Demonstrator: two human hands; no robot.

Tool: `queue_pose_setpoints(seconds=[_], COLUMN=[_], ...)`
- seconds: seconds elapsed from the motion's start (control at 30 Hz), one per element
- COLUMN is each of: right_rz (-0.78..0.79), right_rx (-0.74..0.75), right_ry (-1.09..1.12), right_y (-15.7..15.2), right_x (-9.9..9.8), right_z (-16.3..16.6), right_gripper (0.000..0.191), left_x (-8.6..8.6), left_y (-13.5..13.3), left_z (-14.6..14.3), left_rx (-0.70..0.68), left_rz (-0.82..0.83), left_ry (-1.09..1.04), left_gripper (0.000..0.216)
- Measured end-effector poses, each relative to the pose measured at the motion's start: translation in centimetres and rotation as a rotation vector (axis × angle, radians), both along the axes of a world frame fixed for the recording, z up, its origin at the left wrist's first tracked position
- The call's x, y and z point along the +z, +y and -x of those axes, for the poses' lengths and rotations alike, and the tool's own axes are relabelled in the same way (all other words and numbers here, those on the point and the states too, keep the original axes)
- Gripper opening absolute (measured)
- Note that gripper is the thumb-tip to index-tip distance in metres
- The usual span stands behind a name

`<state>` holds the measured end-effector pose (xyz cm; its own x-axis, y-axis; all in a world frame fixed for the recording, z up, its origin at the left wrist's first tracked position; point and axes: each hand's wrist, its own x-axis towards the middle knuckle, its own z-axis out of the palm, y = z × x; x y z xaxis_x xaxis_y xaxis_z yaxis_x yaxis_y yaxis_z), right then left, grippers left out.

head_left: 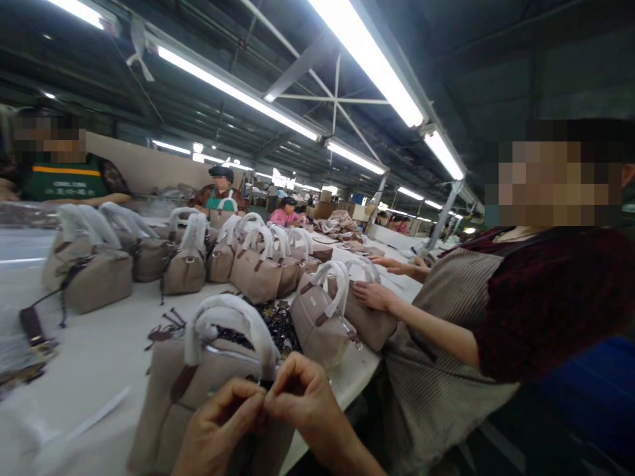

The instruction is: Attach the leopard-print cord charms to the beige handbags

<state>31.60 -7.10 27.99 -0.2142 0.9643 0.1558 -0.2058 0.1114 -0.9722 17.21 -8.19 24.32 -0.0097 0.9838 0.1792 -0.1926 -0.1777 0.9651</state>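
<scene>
Directly before me on the table stands a taupe handbag (163, 390) with brown leather trim. Its handles (225, 314) are wrapped in white protective film. My left hand (223, 423) and my right hand (302, 396) meet at the bag's upper right side, near the base of a handle. Thumb and forefinger of each are pinched together, almost touching. A dark strip shows just above the fingertips, but what they pinch is too small and covered to name. Behind the bag lies a pile of dark straps and metal fittings (278, 324).
Several similar wrapped-handle handbags (255, 268) stand in a row across the white table (99, 357). At the right, a co-worker in a striped apron (446, 317) touches another handbag (364, 311). A dark tag on a cord (32, 327) lies left. Other people sit farther back.
</scene>
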Motion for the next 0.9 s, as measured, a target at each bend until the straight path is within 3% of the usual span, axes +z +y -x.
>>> queue_pose_setpoints(seconds=[0.23,0.47,0.9], right_rz=[0.001,0.034,-0.034], right_rx=[0.029,0.035,0.033], right_ry=[-0.131,-0.096,-0.290], right_y=[0.0,0.2,0.6], right_x=[0.7,1.3,1.4], right_z=[-0.1,0.5,0.7], right_gripper=[0.020,0.021,0.017], left_x=[0.7,-0.3,-0.3], left_y=[-0.7,-0.3,-0.1], left_z=[0.6,0.1,0.1], left_rx=[-0.024,-0.147,-0.140], left_rz=[0.023,0.201,0.218], left_ry=[-0.005,-0.467,-0.499], left_gripper=[0.021,0.024,0.025])
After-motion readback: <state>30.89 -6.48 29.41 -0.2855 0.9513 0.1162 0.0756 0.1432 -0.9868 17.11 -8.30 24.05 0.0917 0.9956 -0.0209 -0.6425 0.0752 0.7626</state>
